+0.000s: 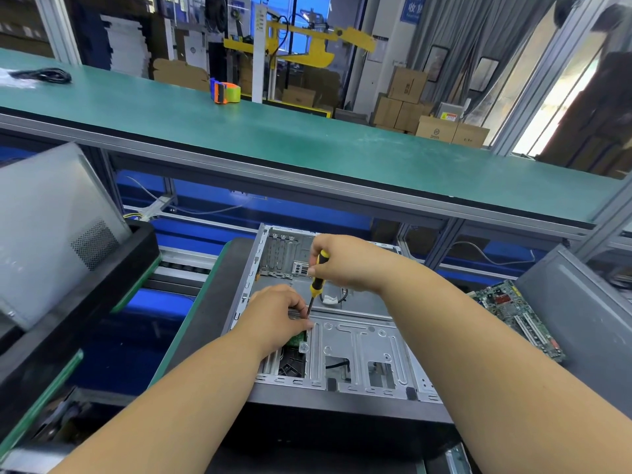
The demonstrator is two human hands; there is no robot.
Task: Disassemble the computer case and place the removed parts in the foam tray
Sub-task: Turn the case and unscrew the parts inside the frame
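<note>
At lower centre of the frame, our right hand (345, 263) grips a screwdriver (317, 276) upright over the open computer case (359, 340); our left hand (275, 316) pinches closed beside its tip.

An orange and green tape dispenser (225, 92) is parked on the green upper shelf (307, 142), with a black cable bundle (42, 75) left far off; cardboard boxes (424, 114) are stacked behind it.
</note>
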